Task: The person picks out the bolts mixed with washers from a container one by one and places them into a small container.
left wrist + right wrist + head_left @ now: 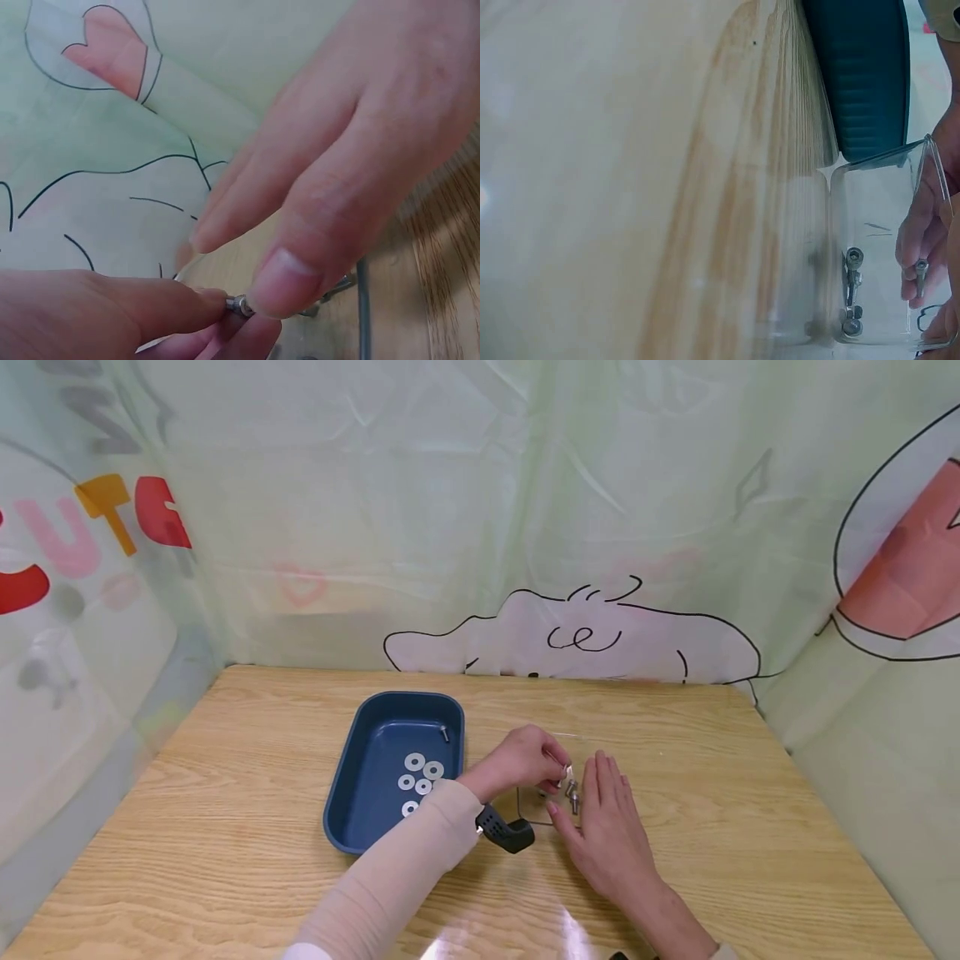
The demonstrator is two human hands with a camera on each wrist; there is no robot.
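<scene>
My left hand (525,762) is over a clear plastic box (881,161) and pinches a small metal bolt (921,276) between thumb and fingertips. The bolt's knurled head (240,304) shows between the fingers in the left wrist view. Several more bolts (573,797) lie in the box, just beyond the pinching fingers. My right hand (613,835) stands along the box's right side, its fingers straight and close together and its thumb spread toward the left hand. It grips nothing.
Left of the box stands a blue tray (333,802) holding several flat washers (415,762) and one bolt (445,733). My left forearm crosses its near right corner. A wooden table (225,793) carries everything, with printed curtains (450,510) behind it and at both sides.
</scene>
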